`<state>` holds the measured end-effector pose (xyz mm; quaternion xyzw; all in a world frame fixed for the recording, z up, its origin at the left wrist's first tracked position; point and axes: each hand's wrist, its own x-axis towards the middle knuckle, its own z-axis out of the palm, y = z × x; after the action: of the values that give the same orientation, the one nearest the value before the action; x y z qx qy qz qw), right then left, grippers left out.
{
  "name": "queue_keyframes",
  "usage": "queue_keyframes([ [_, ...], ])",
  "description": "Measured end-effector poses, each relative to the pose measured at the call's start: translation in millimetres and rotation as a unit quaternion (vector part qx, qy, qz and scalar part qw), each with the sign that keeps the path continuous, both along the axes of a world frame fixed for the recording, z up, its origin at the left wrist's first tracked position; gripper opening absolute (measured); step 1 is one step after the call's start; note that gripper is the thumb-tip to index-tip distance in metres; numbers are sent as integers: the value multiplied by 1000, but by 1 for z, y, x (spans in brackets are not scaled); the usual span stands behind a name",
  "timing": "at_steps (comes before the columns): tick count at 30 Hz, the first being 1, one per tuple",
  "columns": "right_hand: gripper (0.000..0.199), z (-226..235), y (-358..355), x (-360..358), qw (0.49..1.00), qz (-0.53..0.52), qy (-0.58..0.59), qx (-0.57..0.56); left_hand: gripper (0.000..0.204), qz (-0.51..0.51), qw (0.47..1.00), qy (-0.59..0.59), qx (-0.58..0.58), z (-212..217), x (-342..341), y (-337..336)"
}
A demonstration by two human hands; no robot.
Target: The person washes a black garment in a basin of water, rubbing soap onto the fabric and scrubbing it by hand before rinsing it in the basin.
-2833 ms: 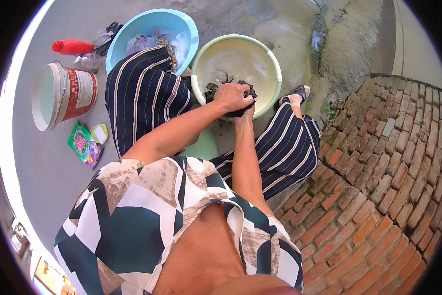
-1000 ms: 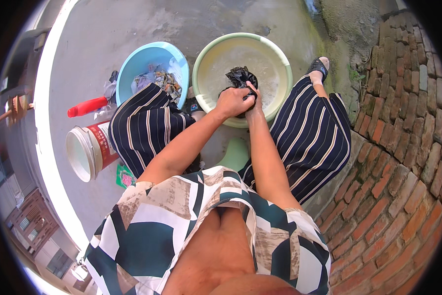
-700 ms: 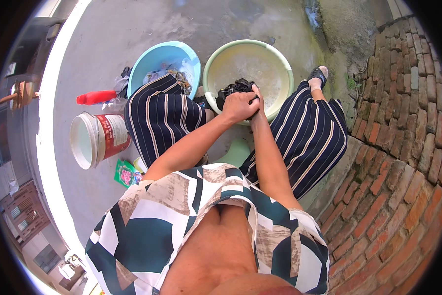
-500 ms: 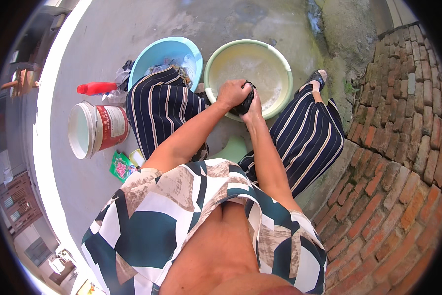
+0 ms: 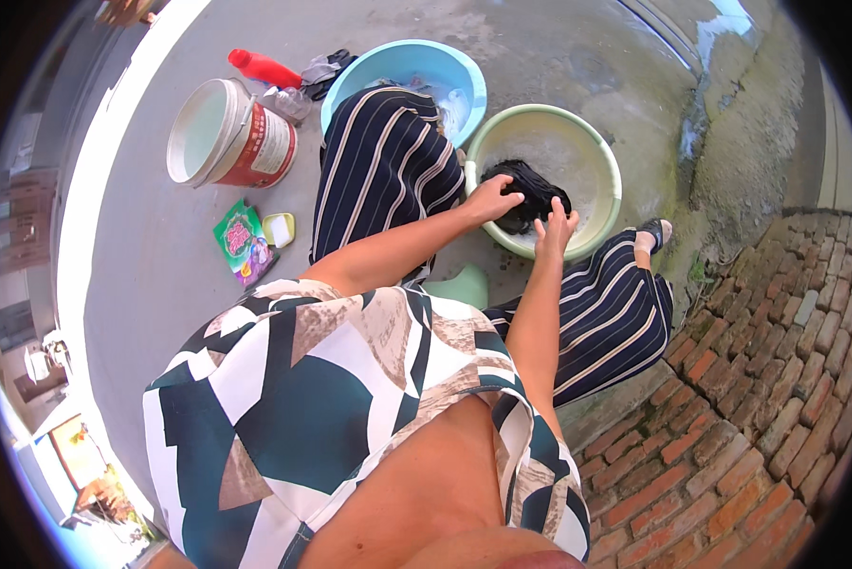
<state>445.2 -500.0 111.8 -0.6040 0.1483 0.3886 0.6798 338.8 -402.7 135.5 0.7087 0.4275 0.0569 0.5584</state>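
At left, a bucket bears a red-and-white label with small print; below it, a green packet carries pink print. The left hand, its forearm slanting rightward, curves loose fingers at a black cloth lying inside a pale green basin. The right hand, apart from the left, points up at the cloth's near right edge, fingers spread.

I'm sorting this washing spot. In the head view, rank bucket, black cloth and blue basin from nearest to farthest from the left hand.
1. Black cloth: at the left hand, in the green basin.
2. Blue basin: ahead and left.
3. Bucket: far left.
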Motion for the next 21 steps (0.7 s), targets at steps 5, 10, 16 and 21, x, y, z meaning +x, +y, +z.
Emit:
queue_keyframes([
  [5,60,-23,1,-13,981,180,-66,-27,28,-110,967,-226,-36,130,-25,16],
  [10,43,-59,-20,-43,783,466,-346,-225,13,45,925,-377,1,187,-120,62],
  [16,43,-64,-46,-52,693,511,-468,-197,15,324,931,-132,100,65,-273,99],
  [21,41,-61,-66,-38,694,510,-469,-197,24,357,866,304,172,-56,-387,101],
])
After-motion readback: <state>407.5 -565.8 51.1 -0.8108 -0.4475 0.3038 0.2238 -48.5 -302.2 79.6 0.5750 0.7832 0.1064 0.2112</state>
